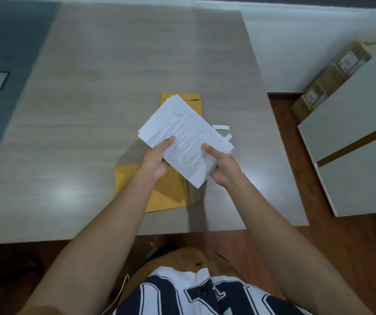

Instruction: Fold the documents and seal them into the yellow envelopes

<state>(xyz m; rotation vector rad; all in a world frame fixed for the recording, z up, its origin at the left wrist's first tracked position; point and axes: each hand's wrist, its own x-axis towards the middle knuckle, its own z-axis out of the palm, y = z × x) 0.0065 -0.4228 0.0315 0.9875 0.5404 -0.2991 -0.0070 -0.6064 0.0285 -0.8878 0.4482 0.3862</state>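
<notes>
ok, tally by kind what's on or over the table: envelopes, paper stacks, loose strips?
Yellow envelopes: 2
Document stack: 1
White paper strips: 2
Total: 5

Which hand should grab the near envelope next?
Left, likely: the left hand is directly above the near envelope, while the right hand grips the papers at their near end and could hold them alone.

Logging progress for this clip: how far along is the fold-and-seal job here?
Done: the documents look folded. In hand: left hand and right hand grip that stack above a yellow envelope on the table. Left: inserting and sealing; a second envelope lies farther off. Two white strips nearby may be peeled seal liners.
</notes>
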